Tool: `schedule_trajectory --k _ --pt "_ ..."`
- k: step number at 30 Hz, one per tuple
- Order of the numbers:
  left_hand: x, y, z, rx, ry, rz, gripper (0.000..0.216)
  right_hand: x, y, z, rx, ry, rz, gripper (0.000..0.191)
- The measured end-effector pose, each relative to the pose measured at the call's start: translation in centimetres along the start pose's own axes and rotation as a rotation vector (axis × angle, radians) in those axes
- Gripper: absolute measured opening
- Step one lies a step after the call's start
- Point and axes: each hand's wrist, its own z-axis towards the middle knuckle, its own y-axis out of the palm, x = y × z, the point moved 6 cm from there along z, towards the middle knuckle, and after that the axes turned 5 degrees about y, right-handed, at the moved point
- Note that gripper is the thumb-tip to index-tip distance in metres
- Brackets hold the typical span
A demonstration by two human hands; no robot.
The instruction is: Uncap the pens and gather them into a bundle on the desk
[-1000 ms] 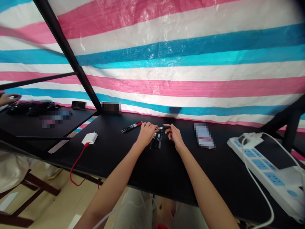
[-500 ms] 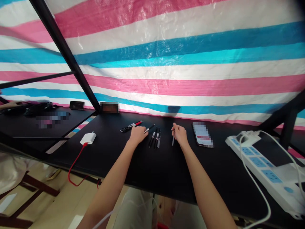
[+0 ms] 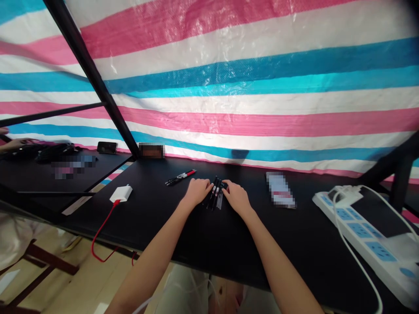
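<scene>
Between my two hands lies a bunch of black pens (image 3: 215,195) on the black table, side by side and pointing roughly away from me. From the left, my left hand (image 3: 198,192) presses its thumb and fingers against the bunch. On the other side, my right hand (image 3: 236,196) has its fingertips at the clear, pale ends of the bunch. Both hands have bent fingers, partly hidden under the palms. Farther left, another small group of pens (image 3: 180,177), one of them red, lies apart from both hands.
A phone (image 3: 280,190) lies right of my hands, with a white power strip (image 3: 369,244) and its cables beyond. At left sits a white charger (image 3: 121,193) with a red cable (image 3: 98,235). Black frame bars (image 3: 94,83) rise at left; another person's hand (image 3: 18,144) is far left.
My left hand has moved right and laid its pen with the bunch. My right hand has moved left, bringing its thin clear piece to the others. The hands now close in from both sides.
</scene>
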Motion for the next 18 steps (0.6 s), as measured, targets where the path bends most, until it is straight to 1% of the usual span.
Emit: schedule_trajectory --k 6,9,13,15,18 --pt "0.3 -0.1 0.1 0.011 0.059 0.003 0.041 -0.2 0.1 0.0 0.010 -0.025 -0.010 0.030" --pt "0.3 0.2 0.1 -0.001 0.047 -0.001 0.044 -0.3 0.0 0.0 0.011 -0.014 0.010 0.029" --pt "0.3 0.1 0.1 0.027 0.018 0.019 0.039 -0.5 -0.3 -0.1 0.028 -0.004 0.026 0.028" --pt "-0.2 -0.4 0.1 0.075 -0.020 0.042 0.033 -0.5 -0.6 -0.2 0.054 0.011 0.027 0.027" --pt "-2.1 -1.5 -0.4 0.239 -0.158 0.126 0.025 -0.4 -1.2 -0.3 0.129 0.022 0.041 0.028"
